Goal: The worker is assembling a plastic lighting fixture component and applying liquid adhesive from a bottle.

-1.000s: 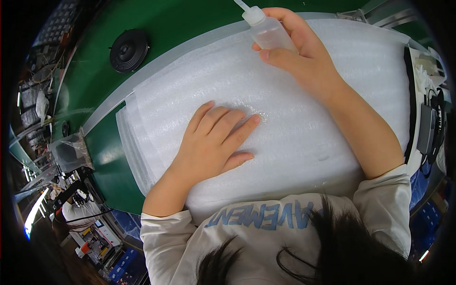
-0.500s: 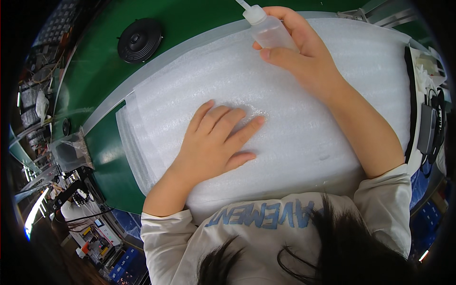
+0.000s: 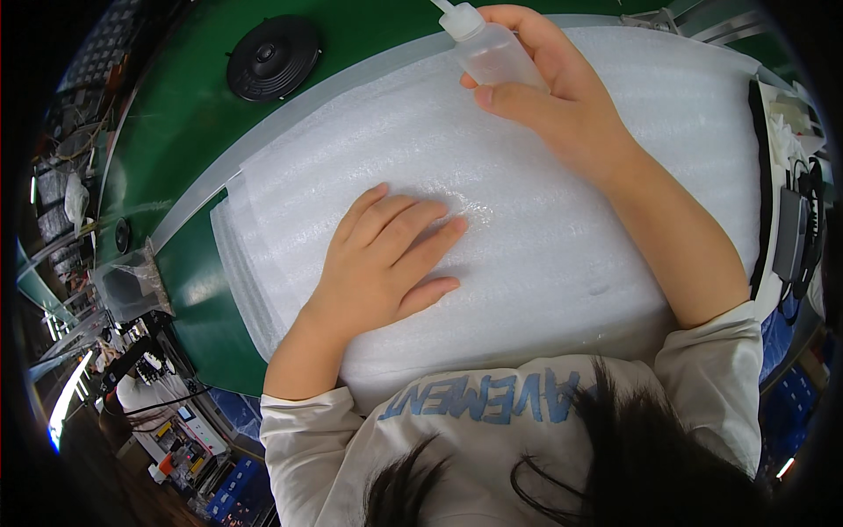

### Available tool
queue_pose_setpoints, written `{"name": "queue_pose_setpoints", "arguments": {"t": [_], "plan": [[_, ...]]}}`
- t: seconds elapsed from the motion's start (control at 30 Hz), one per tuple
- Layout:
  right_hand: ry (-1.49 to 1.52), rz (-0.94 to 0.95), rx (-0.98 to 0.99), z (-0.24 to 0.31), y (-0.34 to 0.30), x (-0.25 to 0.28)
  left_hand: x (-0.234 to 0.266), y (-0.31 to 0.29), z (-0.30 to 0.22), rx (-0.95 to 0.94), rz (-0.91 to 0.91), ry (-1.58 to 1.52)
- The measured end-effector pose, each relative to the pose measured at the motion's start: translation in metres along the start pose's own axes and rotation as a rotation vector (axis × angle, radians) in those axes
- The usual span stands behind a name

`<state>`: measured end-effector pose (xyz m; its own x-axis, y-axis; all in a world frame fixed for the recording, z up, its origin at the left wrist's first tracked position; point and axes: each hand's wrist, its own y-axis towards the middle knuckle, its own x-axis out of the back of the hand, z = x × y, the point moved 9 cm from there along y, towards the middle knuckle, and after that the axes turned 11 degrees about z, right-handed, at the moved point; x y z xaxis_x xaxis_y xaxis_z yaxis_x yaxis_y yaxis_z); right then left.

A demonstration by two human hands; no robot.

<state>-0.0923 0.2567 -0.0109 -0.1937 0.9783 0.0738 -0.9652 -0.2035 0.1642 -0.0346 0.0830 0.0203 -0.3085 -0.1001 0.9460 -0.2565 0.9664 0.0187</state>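
My right hand [image 3: 562, 97] grips a translucent squeeze bottle [image 3: 499, 60] with a white cap and a thin spout, held tilted over the far edge of a white foam sheet [image 3: 544, 237]. The spout's tip is cut off by the picture's upper edge. Lower and to the left, my left hand [image 3: 382, 259] hovers over or rests on the foam, palm down with fingers apart and nothing in it. A shiny patch shows on the sheet just beyond its fingertips.
On the green surface [image 3: 189, 132] beyond the foam lies a round black ribbed part [image 3: 274, 57]. A clear plastic bag with a dark item [image 3: 132, 285] sits at the left. Along the right edge are a black boxy device [image 3: 792, 233] and cables.
My left hand has shifted slightly left. The bottle in my right hand has moved a little left and up. The round black part appears farther right and higher.
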Motion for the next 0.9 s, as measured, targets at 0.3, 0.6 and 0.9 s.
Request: {"name": "queue_pose_setpoints", "arguments": {"t": [0.3,0.6,0.9], "plan": [[0.016,0.005,0.006,-0.0008,0.0000,-0.0017,0.0048,-0.0049,0.0020,-0.026,-0.059,0.001],[-0.012,-0.001,0.043,-0.0029,-0.0002,-0.0019,0.0031,-0.0009,0.0020,0.021,-0.025,0.038],[0.007,0.003,0.001,-0.0040,0.0013,-0.0035,-0.0015,-0.0031,0.0015,0.035,0.025,0.055]]}}
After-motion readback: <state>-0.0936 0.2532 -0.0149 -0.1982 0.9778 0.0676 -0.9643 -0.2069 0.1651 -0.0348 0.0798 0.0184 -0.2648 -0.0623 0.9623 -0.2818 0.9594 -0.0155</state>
